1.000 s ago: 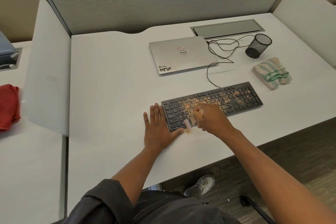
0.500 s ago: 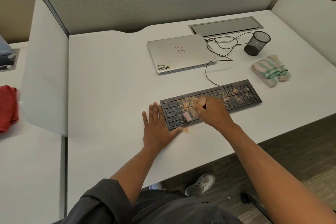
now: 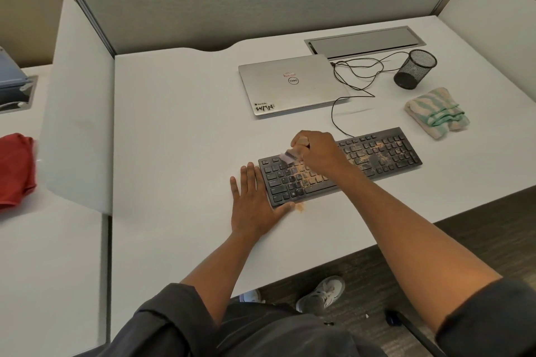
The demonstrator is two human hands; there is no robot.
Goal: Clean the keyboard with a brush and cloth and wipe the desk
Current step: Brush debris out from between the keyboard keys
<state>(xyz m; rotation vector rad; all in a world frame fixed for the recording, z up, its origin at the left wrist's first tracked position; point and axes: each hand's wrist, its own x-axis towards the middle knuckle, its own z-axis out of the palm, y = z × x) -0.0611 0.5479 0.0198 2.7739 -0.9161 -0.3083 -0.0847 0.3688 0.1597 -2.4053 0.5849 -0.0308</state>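
Observation:
A black keyboard (image 3: 383, 153) lies near the front edge of the white desk (image 3: 179, 130), with orange-brown dust over its keys. My right hand (image 3: 320, 151) is closed around a small brush (image 3: 290, 155) whose bristles touch the keyboard's far left rows. My left hand (image 3: 255, 200) lies flat on the desk against the keyboard's left end, fingers spread, thumb at its front corner. A little dust (image 3: 300, 206) sits on the desk by that corner. A folded green-and-beige striped cloth (image 3: 436, 113) rests to the right, beyond the keyboard.
A closed silver laptop (image 3: 290, 84) lies behind the keyboard, with a black cable (image 3: 339, 113) looping beside it. A black mesh pen cup (image 3: 414, 68) stands at the back right, near a grey cable hatch (image 3: 365, 42). White dividers flank the desk; a red cloth (image 3: 14, 168) lies on the neighbouring desk.
My right hand has carried the brush from the keyboard's front edge up to its far rows on the left. The left hand has stayed put.

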